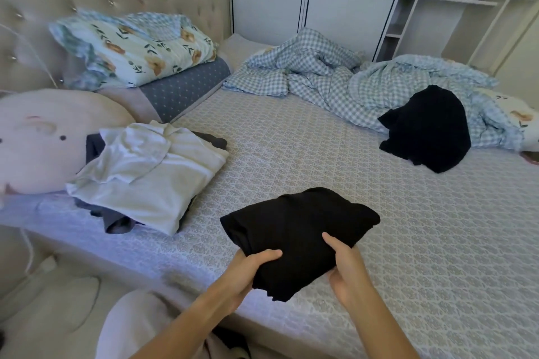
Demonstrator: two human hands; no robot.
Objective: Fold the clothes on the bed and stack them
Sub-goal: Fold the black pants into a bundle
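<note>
Bed (379,242): both hands grip folded black garment (294,230) near front edge.

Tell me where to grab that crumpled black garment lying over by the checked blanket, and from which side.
Take the crumpled black garment by its near lower edge, which lies flat on the bed sheet, coming from the front. Its far side drapes up onto the checked blanket.

Both hands, left hand (248,274) and right hand (347,274), grip a folded black garment (297,230) over the bed (408,242) (white-topped stack (151,178) lies nearby).
</note>
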